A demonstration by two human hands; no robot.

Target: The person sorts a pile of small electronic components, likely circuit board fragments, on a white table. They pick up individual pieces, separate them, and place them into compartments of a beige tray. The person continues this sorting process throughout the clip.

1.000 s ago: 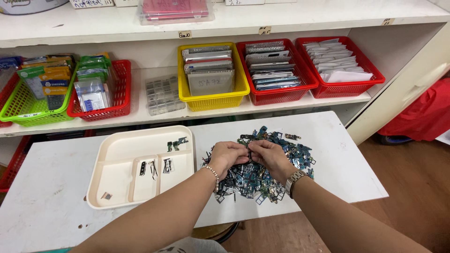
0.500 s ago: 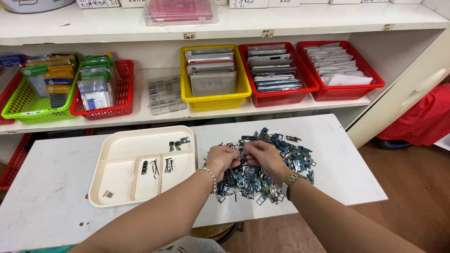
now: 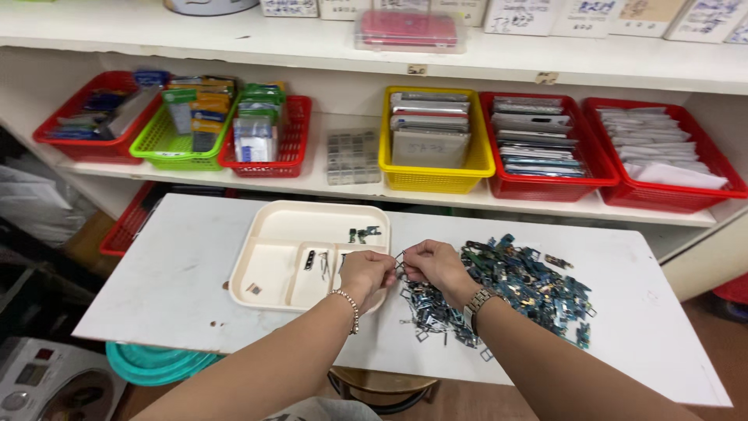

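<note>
Two hands meet over the near edge of the white counter [image 3: 195, 257], the left hand [image 3: 366, 273] and right hand [image 3: 432, 265] both pinched narrow on one small metal part [image 3: 399, 263] held between their fingertips, probably lifted clear of the rest so it can be looked over. It hangs just right of the cream tray [image 3: 269, 269], whose compartments hold a few sorted bits, and just left of the pile of small blue and silver parts [image 3: 522, 284] spread to the right. Compared with a second ago, the hands have shifted off the pile towards the tray, and the view sits a little further left.
</note>
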